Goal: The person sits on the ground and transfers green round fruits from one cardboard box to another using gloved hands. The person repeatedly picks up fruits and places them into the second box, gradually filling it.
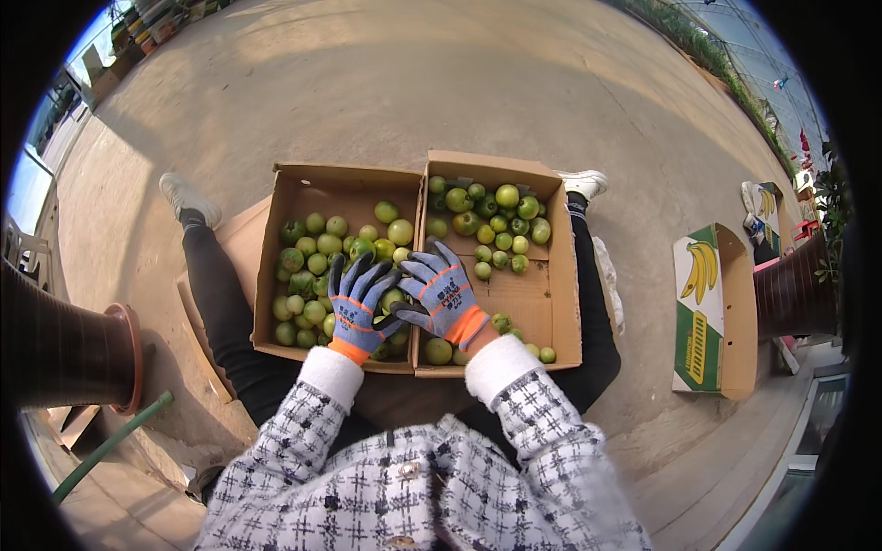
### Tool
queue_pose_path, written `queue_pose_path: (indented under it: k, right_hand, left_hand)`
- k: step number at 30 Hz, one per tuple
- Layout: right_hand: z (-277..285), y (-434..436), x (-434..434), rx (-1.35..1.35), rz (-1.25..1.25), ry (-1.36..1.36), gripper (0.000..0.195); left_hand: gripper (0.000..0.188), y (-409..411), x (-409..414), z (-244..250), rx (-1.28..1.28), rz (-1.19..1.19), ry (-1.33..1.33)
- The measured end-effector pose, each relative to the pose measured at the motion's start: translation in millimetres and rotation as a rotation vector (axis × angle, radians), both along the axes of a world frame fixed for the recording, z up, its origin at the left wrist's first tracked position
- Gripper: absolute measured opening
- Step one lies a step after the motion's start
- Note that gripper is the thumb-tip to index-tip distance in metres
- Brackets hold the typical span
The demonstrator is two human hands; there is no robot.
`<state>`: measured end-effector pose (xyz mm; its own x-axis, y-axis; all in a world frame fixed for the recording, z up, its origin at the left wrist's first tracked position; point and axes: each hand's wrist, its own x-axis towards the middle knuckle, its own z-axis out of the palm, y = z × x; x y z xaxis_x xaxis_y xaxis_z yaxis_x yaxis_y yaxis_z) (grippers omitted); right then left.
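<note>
Two cardboard boxes stand side by side between my outstretched legs. Many green tomatoes cover much of the left box. My left hand, in a blue-grey knit glove with dark fingertips and an orange cuff, lies palm down over them with its fingers spread. The matching glove covers my right hand, which is above the wall shared by the boxes, its fingertips towards the left box. Both palms are hidden, so any tomato under them cannot be seen. In the right box, green tomatoes cluster at the far end; several others sit near me.
A printed banana carton stands on the concrete floor at right, with another carton behind it. Left of me are a large dark pot and a green hose. Flattened cardboard lies beneath my left leg.
</note>
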<state>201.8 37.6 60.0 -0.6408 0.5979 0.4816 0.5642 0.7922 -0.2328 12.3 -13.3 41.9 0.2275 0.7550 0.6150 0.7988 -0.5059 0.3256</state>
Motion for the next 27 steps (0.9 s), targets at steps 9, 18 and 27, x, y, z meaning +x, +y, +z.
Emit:
queue_pose_path:
  k: [9, 18, 27]
  right_hand:
    - [-45, 117, 100, -0.292, -1.104, 0.063, 0.070]
    - [-16, 145, 112, -0.497, -1.011, -0.364, 0.066]
    - [15, 128, 126, -0.732, -0.610, -0.487, 0.063]
  left_hand:
    - [0.070, -4, 15, 15, -0.083, -0.015, -0.044]
    - [0.023, -12, 34, -4, -0.241, -0.448, 0.021]
    - [0.022, -10, 36, -7, -0.233, -0.439, 0.006]
